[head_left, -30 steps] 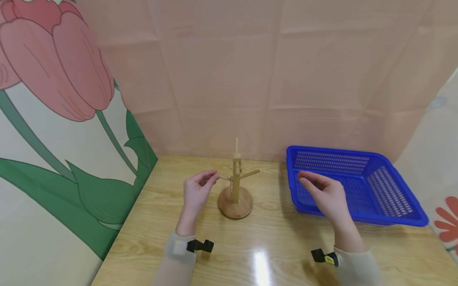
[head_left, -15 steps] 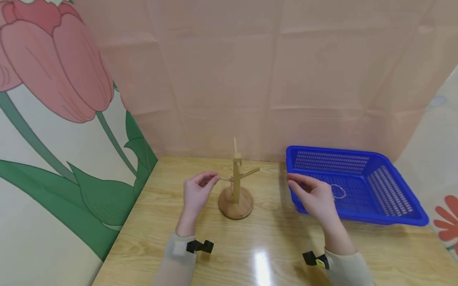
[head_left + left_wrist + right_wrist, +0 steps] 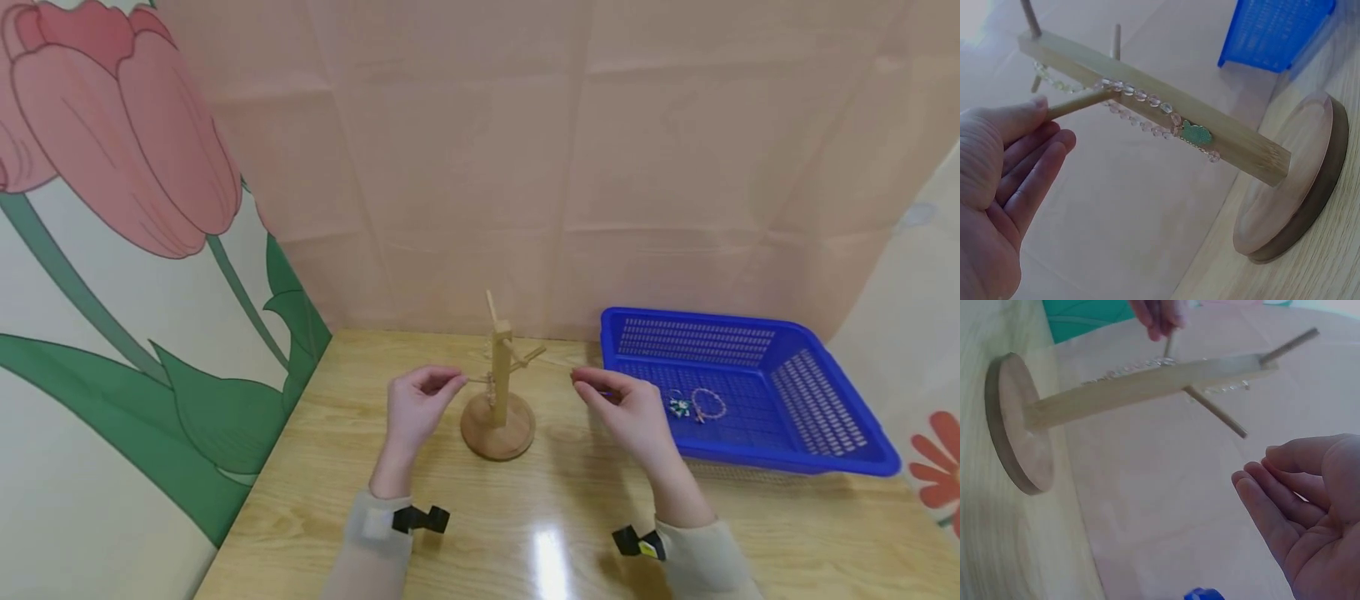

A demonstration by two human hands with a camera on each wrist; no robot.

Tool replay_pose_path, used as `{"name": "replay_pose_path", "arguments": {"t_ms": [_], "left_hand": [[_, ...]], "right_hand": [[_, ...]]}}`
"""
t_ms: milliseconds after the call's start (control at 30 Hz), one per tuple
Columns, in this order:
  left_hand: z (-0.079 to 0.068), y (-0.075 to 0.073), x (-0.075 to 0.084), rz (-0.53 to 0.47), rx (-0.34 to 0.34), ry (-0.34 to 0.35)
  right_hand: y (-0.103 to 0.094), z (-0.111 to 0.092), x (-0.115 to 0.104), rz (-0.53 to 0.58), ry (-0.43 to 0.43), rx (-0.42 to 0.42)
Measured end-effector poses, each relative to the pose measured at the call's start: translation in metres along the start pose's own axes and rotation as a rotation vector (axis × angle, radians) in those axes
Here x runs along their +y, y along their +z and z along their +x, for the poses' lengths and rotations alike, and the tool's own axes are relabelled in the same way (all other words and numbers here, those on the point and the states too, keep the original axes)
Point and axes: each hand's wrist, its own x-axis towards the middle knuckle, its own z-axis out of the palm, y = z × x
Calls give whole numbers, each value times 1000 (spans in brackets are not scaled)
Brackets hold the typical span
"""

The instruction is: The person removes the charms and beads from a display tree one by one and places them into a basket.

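Note:
A wooden stand with a round base and several thin pegs stands upright on the table. My left hand pinches the end of one peg between thumb and fingers. On that peg hangs a clear pink bead bracelet with a green charm. Farther up the post, a pale yellowish bead bracelet hangs partly hidden. To the right of the stand is my right hand, its fingers loosely bent. In the right wrist view nothing shows between its thumb and fingers, and it is apart from the pegs.
A blue plastic basket sits at the right. Inside it lie a pink bead bracelet and a small green-and-white item. A pinkish cloth hangs behind the wooden table.
My right hand has moved left from over the basket towards the stand, uncovering the things in the basket. The stand's pegs have turned slightly. My left hand keeps its pinch, barely shifted.

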Motion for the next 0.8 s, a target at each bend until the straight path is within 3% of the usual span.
{"name": "replay_pose_path", "arguments": {"t_ms": [467,800], "left_hand": [[-3,14,8,-76,-67,59],[-6,24,10,-116,-75,55]], "right_hand": [[33,6,-4,63,-32,-37],[50,16,-2,-8,-37,-28]]}}
